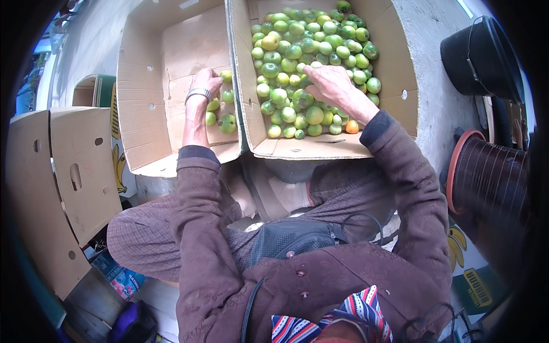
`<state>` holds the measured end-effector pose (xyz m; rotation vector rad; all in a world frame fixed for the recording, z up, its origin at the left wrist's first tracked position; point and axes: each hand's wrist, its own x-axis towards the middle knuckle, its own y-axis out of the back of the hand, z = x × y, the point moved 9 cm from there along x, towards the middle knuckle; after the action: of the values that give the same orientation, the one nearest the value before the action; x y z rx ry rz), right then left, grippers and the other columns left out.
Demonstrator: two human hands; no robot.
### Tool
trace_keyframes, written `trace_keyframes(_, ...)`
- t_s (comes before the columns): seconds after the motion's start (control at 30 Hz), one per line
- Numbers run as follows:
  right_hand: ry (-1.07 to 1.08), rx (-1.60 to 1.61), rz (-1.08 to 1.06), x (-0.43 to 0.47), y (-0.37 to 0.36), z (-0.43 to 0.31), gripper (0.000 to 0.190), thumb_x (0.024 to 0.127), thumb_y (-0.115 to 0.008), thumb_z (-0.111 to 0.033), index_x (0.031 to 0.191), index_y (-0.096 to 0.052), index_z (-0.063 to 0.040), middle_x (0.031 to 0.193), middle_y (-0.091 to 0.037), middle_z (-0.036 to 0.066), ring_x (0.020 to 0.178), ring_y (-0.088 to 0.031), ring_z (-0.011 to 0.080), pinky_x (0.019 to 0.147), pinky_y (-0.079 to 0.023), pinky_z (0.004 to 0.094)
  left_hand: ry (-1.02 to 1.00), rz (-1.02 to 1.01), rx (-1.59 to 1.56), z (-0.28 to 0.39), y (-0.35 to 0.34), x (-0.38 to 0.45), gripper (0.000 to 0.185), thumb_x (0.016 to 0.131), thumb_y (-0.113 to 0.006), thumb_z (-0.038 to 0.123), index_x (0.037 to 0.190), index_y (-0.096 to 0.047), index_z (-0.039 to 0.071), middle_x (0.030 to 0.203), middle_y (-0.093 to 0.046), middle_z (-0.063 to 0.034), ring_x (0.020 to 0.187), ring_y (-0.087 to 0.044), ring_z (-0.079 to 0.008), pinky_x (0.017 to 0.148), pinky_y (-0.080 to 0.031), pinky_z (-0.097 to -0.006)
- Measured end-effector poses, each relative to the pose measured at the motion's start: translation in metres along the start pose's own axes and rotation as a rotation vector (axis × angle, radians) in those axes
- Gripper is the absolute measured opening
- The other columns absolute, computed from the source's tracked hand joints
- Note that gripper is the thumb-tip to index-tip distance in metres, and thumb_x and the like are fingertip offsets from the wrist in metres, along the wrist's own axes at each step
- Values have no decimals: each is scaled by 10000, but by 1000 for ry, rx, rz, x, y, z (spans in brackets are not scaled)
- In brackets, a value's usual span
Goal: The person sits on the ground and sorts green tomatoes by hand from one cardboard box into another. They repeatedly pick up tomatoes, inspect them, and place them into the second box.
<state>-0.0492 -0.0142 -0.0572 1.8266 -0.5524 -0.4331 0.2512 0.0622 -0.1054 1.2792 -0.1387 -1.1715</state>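
My left hand [205,81], with a metal watch band at the wrist, is low inside the left cardboard box [141,92]. Its curled fingertips are beside a yellow-green tomato [226,76]; whether they grip it is unclear. Several more tomatoes lie along that box's right side, among them a larger green one [227,123]. In the right cardboard box [392,73], my right hand [329,82] reaches down onto a thick layer of mostly green tomatoes [293,52]. Thumb and forefinger are apart around the pile's surface, and the hand hides what lies beneath it. One orange tomato [352,127] sits near the front wall.
A black bucket [480,60] with a wire handle is at the right, above a dark round container with a reddish rim [465,171]. Upended cardboard boxes [81,171] stand at the left. A printed banana box [472,278] lies at the lower right.
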Motion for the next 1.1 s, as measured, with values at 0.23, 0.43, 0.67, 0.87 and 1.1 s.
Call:
trace_keyframes(0.23, -184, 36, -25, -1, -24, 6, 392, 832, -695, -315, 1081, -532, -59, 779, -649, 148, 791, -646, 353, 649, -494, 484, -171, 176, -334, 47, 40, -24, 348, 881, -677, 284, 1097, -635, 14, 930, -686, -103, 695, -689, -157, 560, -566, -281)
trace_keyframes(0.43, -235, 56, 7, 6, -26, 11, 356, 818, -649, -325, 1003, -517, -52, 790, -638, 178, 782, -657, 374, 645, -488, 509, -266, 132, -693, 59, 41, -29, 304, 882, -686, 234, 1084, -654, 9, 915, -713, -111, 717, -709, -146, 604, -589, -262)
trace_keyframes(0.67, -318, 180, 33, 15, 24, 16, 453, 746, -658, -327, 1082, -552, -41, 802, -678, 182, 791, -670, 370, 720, -510, 490, -377, -15, -1146, 72, 46, -36, 275, 909, -708, 200, 1091, -639, 5, 943, -702, -141, 748, -703, -171, 605, -587, -268)
trace_keyframes(0.87, -18, 391, 628, 13, 120, -43, 429, 724, -772, -197, 1099, -591, -89, 982, -678, 80, 851, -680, 252, 739, -553, 375, -664, -298, -1385, 92, 60, -53, 331, 939, -676, 216, 1166, -600, -12, 1041, -683, -171, 873, -690, -218, 693, -581, -302)
trace_keyframes(1.1, 315, 287, 777, 56, 155, -133, 368, 736, -754, -152, 1077, -614, -144, 867, -638, 60, 830, -646, 233, 698, -514, 357, -781, -438, -1608, 116, 57, -78, 586, 929, -672, 181, 1420, -412, -5, 1260, -600, -200, 1105, -647, -275, 851, -604, -357)
